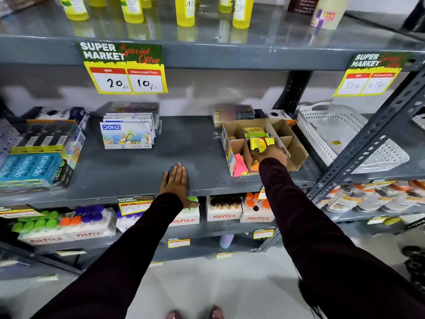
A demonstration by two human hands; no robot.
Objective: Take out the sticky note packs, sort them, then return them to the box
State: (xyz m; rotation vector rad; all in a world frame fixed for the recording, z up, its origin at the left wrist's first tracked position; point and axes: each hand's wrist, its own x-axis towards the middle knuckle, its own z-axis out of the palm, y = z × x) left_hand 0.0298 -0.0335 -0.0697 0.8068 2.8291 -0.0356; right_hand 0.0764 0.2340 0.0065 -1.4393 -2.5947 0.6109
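Head view: left hand [176, 180] is lying flat, palm down, on the grey shelf [142, 166], fingers straight and together, holding nothing, arm in a dark sleeve reaching up from below. Right hand [270, 154] is reaching into the cardboard box [296, 153] at the right side of the same shelf, fingers closed around a yellow sticky note pack [258, 143]; the pack is sticking up above the fingers, over the box's middle compartment, between the cardboard dividers. Another yellow-green pack [254, 131] is sitting deeper in the box just behind it. Pink sticky notes [240, 165] are standing in the front left compartment, near the wrist. Shelf between the two hands is bare. DOMS colour boxes [127, 135] are standing well left of the box, apsara packs [32, 168] at the far left. A white plastic basket [333, 132] is lying beyond the upright post [368, 139], right of the box. A price tag [125, 67] is hanging from the shelf above.
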